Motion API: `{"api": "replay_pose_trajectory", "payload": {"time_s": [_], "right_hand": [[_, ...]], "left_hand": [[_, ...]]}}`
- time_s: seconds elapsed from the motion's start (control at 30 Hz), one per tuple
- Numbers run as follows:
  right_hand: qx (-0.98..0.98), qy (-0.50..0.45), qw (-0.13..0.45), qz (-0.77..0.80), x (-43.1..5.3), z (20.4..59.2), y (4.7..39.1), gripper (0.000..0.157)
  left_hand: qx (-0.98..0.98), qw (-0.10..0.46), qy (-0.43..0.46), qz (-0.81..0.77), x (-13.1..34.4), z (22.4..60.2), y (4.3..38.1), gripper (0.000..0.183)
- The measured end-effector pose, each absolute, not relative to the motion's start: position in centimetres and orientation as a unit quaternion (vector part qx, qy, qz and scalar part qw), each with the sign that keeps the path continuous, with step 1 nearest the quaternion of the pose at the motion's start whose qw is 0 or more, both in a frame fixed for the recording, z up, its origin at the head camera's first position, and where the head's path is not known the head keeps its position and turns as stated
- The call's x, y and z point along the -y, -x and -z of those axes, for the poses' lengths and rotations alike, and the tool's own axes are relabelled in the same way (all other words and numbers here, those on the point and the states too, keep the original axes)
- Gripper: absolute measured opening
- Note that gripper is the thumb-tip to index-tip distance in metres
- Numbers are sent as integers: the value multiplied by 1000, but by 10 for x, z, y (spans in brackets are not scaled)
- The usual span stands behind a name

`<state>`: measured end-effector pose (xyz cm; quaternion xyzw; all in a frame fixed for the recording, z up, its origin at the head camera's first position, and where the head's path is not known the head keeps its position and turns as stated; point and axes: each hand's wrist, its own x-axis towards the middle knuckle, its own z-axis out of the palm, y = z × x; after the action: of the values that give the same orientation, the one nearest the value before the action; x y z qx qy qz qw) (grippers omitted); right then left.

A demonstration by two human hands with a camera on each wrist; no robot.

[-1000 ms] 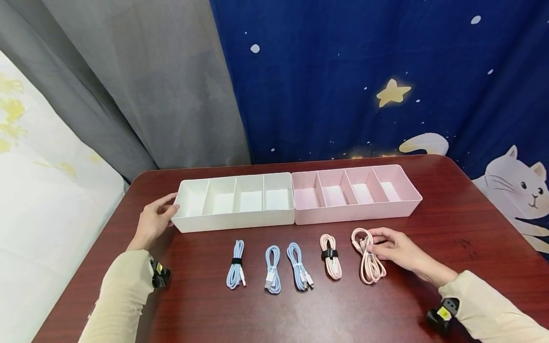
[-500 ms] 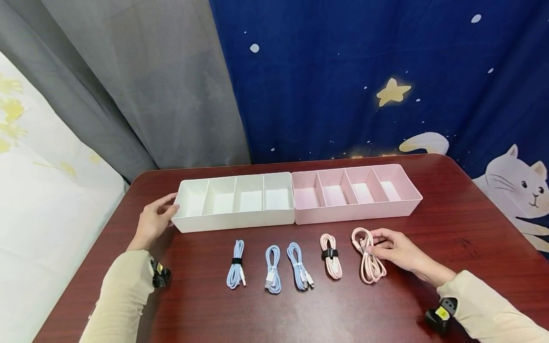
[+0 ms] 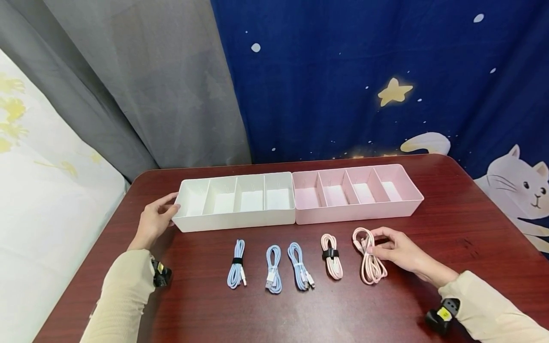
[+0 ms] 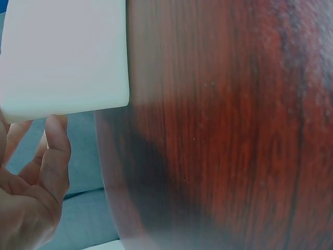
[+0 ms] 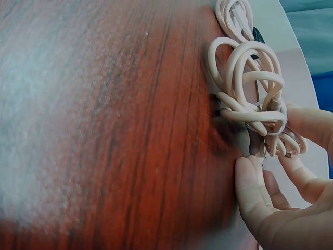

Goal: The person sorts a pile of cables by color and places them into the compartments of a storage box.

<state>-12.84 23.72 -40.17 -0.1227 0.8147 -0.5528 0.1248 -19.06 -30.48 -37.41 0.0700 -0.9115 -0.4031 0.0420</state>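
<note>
Right hand (image 3: 401, 250): thumb and fingers closed in a pinch on the right side of the loosely coiled pink cable (image 3: 370, 267), the rightmost of the row, which lies on the desk (image 3: 193, 305) in front of the pink four-compartment box (image 3: 360, 211), toward the desk's right edge. Left hand (image 3: 155, 221): thumb and fingers apart, tips touching the left end of the white four-compartment box (image 3: 236, 220), no wrap round it seen. Both boxes are set end to end along the desk's back edge, touching. For a good hold, the pinch is best centred on the bundle's narrow middle, where a pale tie seems to show in the right wrist view; if only an outer strand is caught, the loops are likely to sag or slide out. Several strands should be taken together, lightly, since the coil looks soft and loose. Any lift should be made high enough for the dangling loops to clear the box's front wall. Care is also needed on the left: the pink cable with a black strap (image 3: 332, 262) lies just beside and could be snagged. The three blue cables are placed farther toward the desk's left edge, well apart from the pinch. White box only to be steadied, not pushed, or the pink one is shifted too.
</note>
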Motion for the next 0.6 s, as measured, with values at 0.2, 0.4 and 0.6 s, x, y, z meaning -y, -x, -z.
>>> {"api": "replay_pose_trajectory", "payload": {"time_s": [0.2, 0.4, 0.6], "right_hand": [[-799, 118, 135, 574, -237, 402, 128, 38], [-797, 122, 130, 577, -238, 400, 128, 38], [-799, 131, 120, 574, -238, 401, 128, 38]], "left_hand": [[912, 41, -72, 402, 305, 374, 190, 47], [911, 44, -70, 404, 304, 373, 191, 46], [911, 44, -70, 404, 304, 373, 190, 45]]}}
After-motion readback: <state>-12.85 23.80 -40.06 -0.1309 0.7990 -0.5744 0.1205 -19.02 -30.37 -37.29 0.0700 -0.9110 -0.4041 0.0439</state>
